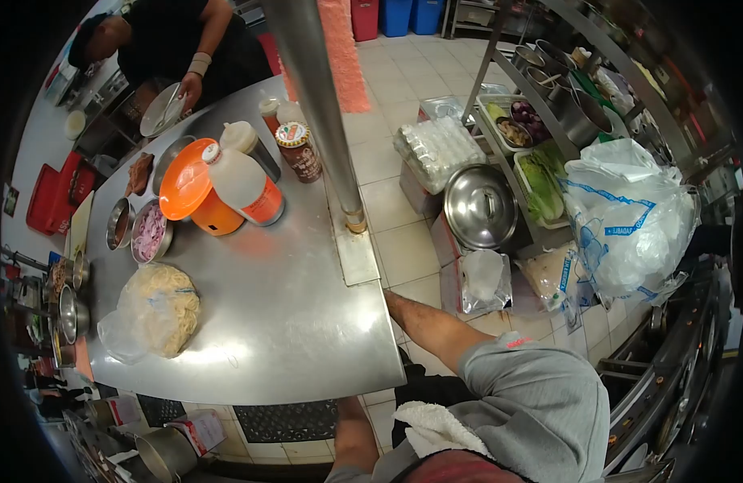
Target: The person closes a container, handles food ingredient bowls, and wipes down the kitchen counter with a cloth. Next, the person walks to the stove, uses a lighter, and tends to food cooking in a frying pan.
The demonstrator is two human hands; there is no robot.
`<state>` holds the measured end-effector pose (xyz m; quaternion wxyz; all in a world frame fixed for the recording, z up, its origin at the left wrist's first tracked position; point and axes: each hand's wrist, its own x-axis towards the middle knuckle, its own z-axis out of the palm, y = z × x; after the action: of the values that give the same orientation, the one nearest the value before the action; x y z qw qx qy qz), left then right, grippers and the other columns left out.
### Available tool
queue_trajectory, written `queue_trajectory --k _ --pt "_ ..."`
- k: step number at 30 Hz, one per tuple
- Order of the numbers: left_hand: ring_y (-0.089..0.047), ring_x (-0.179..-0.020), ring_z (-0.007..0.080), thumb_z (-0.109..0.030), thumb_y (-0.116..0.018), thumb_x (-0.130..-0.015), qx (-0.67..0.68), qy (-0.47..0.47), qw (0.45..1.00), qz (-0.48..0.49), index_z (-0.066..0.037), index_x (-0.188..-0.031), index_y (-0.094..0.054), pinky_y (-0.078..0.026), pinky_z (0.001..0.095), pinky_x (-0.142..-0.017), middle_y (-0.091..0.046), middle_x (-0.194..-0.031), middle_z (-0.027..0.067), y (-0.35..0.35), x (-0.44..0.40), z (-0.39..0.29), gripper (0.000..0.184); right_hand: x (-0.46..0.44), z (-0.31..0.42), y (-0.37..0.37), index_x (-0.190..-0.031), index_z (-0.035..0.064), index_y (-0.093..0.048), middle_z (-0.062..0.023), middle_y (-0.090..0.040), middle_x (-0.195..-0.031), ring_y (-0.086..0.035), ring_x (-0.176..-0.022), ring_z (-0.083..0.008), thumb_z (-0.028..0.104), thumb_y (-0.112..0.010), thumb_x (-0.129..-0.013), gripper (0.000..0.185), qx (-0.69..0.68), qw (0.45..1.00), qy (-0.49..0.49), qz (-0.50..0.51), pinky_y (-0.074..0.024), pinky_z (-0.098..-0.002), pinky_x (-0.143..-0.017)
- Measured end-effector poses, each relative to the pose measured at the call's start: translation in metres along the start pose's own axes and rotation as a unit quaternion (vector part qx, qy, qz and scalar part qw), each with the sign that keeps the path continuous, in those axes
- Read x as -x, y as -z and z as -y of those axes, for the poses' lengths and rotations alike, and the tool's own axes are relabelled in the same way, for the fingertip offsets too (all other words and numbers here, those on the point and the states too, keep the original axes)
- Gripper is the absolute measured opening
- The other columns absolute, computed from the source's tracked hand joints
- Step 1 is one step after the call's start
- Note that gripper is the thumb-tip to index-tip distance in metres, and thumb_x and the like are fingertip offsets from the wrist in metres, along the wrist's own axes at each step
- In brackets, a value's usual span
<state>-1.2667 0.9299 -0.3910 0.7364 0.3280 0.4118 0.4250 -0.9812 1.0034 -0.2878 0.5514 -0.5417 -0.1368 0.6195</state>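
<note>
Both my forearms reach beneath the steel table [266, 322], and its top hides my two hands. My right forearm [424, 322] passes under the right edge near the corner. At the front edge, my left forearm [353, 423] disappears below. What either hand holds or touches cannot be seen. On the tabletop lies a plastic bag of pale noodles [166, 310]. Behind it are a bowl of sliced purple onion [151, 233], an orange tub [214, 216], a jug with an orange label [246, 189] and a brown sauce jar [299, 153].
A steel post [319, 97] rises from the table's right edge. Across the table, a co-worker [174, 32] holds a white bowl [163, 111]. To my right are a lidded steel pot [480, 207], a large plastic bag [625, 221] and a shelf with vegetable trays [540, 185].
</note>
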Motion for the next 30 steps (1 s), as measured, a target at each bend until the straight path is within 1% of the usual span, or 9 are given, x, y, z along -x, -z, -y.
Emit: queue_trajectory --k 7,8,10,11,14,17,20,25,30 --pt "-0.049 -0.106 0.0201 -0.021 -0.051 -0.089 0.005 -0.072 0.996 0.055 -0.009 -0.122 -0.043 -0.045 0.0377 -0.086 -0.050 -0.117 0.0084 -0.009 0.006 0.001 0.036 0.036 -0.030 0.035 -0.111 -0.0006 -0.052 -0.0086 -0.061 -0.088 -0.059 -0.073 -0.0155 0.016 -0.057 -0.082 0.034 0.000 0.996 0.083 0.016 -0.0495 -0.0299 -0.058" --pt "-0.049 -0.106 0.0200 -0.021 -0.051 -0.089 0.018 -0.110 0.991 0.067 -0.009 -0.122 -0.043 -0.045 0.0377 -0.085 -0.050 -0.117 0.0085 -0.020 0.010 -0.004 0.036 0.067 -0.001 0.027 -0.110 0.0003 -0.054 -0.0081 -0.062 -0.087 -0.058 -0.074 -0.0148 0.012 -0.057 -0.080 0.032 0.097 0.994 0.034 -0.036 -0.0490 -0.0286 -0.061" --pt "-0.049 -0.105 0.0198 -0.021 -0.050 -0.089 0.062 -0.174 0.980 0.079 -0.009 -0.122 -0.043 -0.045 0.0377 -0.085 -0.050 -0.116 0.0085 -0.042 0.022 -0.018 0.036 0.075 -0.023 0.044 -0.122 0.0012 -0.043 -0.0105 -0.061 -0.086 -0.058 -0.069 -0.0171 0.013 -0.052 -0.084 0.040 -0.002 1.000 -0.006 -0.031 -0.0491 -0.0298 -0.059" --pt "-0.049 -0.105 0.0197 -0.021 -0.050 -0.089 0.084 -0.194 0.975 0.060 -0.009 -0.122 -0.043 -0.045 0.0377 -0.085 -0.050 -0.116 0.0086 -0.047 0.032 -0.022 0.036 0.101 -0.009 0.037 -0.124 0.0015 -0.038 -0.0119 -0.060 -0.086 -0.059 -0.067 -0.0187 0.016 -0.048 -0.087 0.041 -0.041 0.997 -0.030 -0.061 -0.0495 -0.0306 -0.057" --pt "-0.051 -0.106 0.0253 -0.021 -0.053 -0.088 0.080 0.068 0.971 -0.215 -0.010 -0.125 -0.040 -0.047 0.0403 -0.078 -0.050 -0.119 0.0099 0.009 0.047 0.005 0.041 0.150 0.003 0.039 -0.119 0.0013 -0.042 -0.0088 -0.057 -0.087 -0.059 -0.067 -0.0174 0.021 -0.050 -0.089 0.037 -0.051 0.997 0.001 -0.064 -0.0495 -0.0274 -0.059" --pt "-0.060 -0.090 0.0235 -0.021 -0.053 -0.088 0.156 -0.005 0.953 -0.260 -0.009 -0.121 -0.043 -0.053 0.0337 -0.060 -0.055 -0.109 0.0083 -0.014 0.089 -0.020 0.036 0.201 0.026 0.020 -0.109 0.0028 -0.049 -0.0073 -0.056 -0.086 -0.057 -0.065 -0.0139 0.020 -0.052 -0.088 0.027 0.009 0.985 0.104 -0.140 -0.0457 -0.0261 -0.058" --pt "-0.060 -0.089 0.0228 -0.020 -0.051 -0.089 0.167 -0.016 0.922 -0.349 -0.009 -0.118 -0.045 -0.054 0.0374 -0.065 -0.056 -0.108 0.0086 -0.011 0.132 -0.019 0.032 0.241 0.048 -0.008 -0.107 0.0010 -0.050 -0.0054 -0.055 -0.083 -0.053 -0.072 -0.0116 0.014 -0.054 -0.087 0.024 0.124 0.920 0.333 -0.167 -0.0442 -0.0248 -0.063" --pt "-0.061 -0.084 0.0187 -0.019 -0.049 -0.090 0.215 -0.017 0.896 -0.388 -0.009 -0.114 -0.047 -0.055 0.0362 -0.062 -0.058 -0.101 0.0064 0.006 0.214 0.007 0.026 0.274 0.059 -0.068 -0.107 -0.0027 -0.050 -0.0056 -0.049 -0.094 -0.049 -0.079 -0.0116 0.009 -0.052 -0.088 0.023 0.289 0.846 0.443 0.069 -0.0428 -0.0245 -0.071" --pt "-0.060 -0.081 0.0165 -0.016 -0.052 -0.088 0.272 -0.071 0.846 -0.454 -0.010 -0.120 -0.044 -0.055 0.0345 -0.059 -0.057 -0.099 0.0055 0.006 0.297 0.032 0.034 0.238 0.043 -0.090 -0.108 -0.0020 -0.052 -0.0065 -0.048 -0.090 -0.046 -0.073 -0.0133 0.011 -0.053 -0.087 0.024 0.462 0.767 0.406 0.185 -0.0415 -0.0258 -0.067"
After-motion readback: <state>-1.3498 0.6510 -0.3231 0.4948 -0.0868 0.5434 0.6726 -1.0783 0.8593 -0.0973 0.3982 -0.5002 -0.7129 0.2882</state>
